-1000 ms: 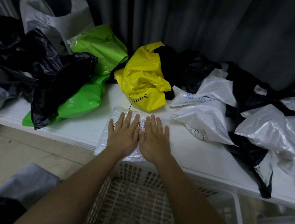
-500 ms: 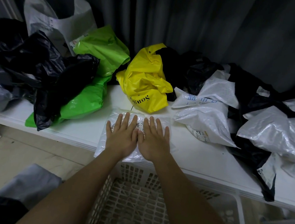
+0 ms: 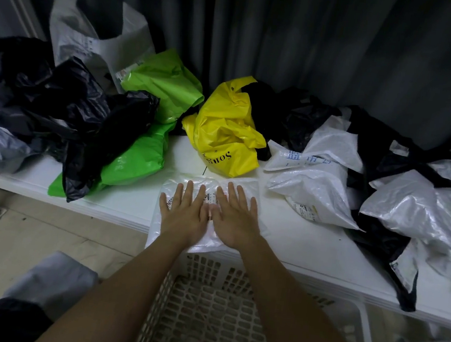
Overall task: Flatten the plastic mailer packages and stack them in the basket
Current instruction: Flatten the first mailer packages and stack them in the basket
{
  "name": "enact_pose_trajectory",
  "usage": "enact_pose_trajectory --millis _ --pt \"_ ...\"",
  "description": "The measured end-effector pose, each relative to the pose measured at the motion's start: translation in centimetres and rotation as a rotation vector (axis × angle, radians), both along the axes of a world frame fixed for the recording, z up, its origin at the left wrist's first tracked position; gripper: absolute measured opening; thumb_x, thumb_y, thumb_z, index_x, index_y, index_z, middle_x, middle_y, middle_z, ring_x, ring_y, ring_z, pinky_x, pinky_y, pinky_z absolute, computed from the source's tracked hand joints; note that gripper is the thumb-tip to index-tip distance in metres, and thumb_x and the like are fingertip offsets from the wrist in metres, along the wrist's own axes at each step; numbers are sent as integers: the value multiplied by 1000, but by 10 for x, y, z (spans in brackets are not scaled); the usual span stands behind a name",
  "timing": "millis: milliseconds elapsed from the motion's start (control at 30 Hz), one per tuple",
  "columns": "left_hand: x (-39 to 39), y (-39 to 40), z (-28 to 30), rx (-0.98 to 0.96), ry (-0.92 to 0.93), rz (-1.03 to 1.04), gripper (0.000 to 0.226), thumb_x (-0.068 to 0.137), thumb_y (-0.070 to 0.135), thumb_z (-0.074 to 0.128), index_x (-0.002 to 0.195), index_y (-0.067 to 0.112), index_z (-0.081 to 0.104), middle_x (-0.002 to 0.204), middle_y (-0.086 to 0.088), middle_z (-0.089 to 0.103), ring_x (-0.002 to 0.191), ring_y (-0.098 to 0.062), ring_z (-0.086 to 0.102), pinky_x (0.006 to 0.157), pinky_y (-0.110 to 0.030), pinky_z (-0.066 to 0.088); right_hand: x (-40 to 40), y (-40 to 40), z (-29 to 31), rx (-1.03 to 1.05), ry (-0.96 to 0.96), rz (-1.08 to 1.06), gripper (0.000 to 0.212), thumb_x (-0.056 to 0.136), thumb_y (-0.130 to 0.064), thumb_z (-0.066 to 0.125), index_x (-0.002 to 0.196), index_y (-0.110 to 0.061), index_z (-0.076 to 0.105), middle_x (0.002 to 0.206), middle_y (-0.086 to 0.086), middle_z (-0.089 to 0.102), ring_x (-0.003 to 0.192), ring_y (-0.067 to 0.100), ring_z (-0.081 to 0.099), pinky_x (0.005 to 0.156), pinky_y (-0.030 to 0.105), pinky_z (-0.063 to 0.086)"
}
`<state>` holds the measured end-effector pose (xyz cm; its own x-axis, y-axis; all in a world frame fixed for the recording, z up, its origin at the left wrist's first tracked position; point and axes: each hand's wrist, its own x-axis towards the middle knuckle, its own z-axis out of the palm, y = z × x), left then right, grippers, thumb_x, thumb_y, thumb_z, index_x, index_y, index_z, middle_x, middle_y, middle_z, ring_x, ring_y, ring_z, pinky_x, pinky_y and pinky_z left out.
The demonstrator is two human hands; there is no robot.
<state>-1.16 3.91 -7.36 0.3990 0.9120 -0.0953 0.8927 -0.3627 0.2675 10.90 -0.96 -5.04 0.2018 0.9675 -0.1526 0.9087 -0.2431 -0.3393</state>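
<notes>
It looked like an improvised sorting corner in a dim room, not a shop floor. A long white table (image 3: pixel 308 245) stood against dark grey pleated curtains (image 3: pixel 318 40) and was heaped with crumpled black, green, yellow and white plastic mailer bags (image 3: pixel 223 131). A white perforated plastic basket (image 3: pixel 203 309) sat below its front edge on a pale floor (image 3: pixel 29 232).

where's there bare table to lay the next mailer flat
Bare table lies right of the right hand, before the white mailers. A narrower strip lies between the left hand and green mailer. Back and both ends are crowded.
</notes>
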Motion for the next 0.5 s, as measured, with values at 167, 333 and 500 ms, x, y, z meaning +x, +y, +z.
enact_pose_trajectory --millis 167,333,500 --pt "0 0 -2 44 -10 11 54 102 44 10 153 32 -2 161 -1 -7 148 -19 -11 114 -52 -13 23 -46 3 420 182 -282 45 100 -25 38 141 -9 44 145 15 42 134 32 33 110 40 28" --pt "-1 -2 -5 29 1 6 54 101 45 8 153 31 -3 161 -1 -9 147 -19 -13 114 -53 -14 31 -64 -12 251 136 -377 40 99 -26 47 138 -17 46 131 10 50 118 31 41 96 38 33" --pt "-1 -4 -4 33 6 2 54 101 45 8 153 32 -2 161 0 -9 147 -18 -13 114 -54 -14 34 -64 -12 346 385 -492 45 91 -3 55 135 -11 51 98 8 60 96 28 56 90 40 45"
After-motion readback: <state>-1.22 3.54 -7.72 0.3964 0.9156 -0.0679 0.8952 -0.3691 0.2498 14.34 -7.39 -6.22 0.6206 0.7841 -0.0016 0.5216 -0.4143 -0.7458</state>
